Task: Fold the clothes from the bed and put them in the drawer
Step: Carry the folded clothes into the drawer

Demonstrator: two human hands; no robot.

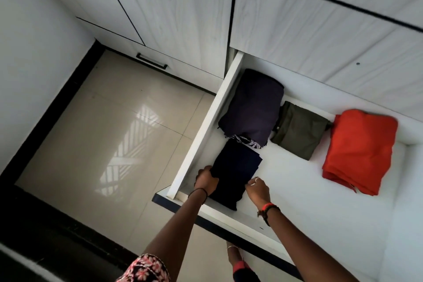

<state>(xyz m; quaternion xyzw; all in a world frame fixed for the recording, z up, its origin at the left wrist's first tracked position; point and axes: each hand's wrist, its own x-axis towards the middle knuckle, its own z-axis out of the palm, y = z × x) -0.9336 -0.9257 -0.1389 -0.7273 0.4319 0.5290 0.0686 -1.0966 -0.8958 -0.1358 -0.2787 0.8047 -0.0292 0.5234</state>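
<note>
From the head camera, looking down, a white drawer stands pulled out of a pale wooden wardrobe. There are folded clothes inside it.

The dark blue cloth lies folded in the near left corner of the drawer, right beside the left wall. The left hand grips its left edge, with the fingers curled round the cloth. This wrist has a thin black band. The right hand holds the right edge of the same cloth, with its fingers bent down onto it. It has a ring on one finger and red and black bands on the wrist.

Just behind the dark blue cloth lies a bigger purple cloth, also against the left wall. A small black and white patterned bit peeks out between the two. To the right of the purple cloth, touching it, is a green cloth. Further right is an orange cloth, folded and near the right wall.

Left of the drawer is a shiny tiled floor. Another drawer there is closed and has a black handle. A flowery sleeve shows at the bottom. A foot shows under the drawer front.
</note>
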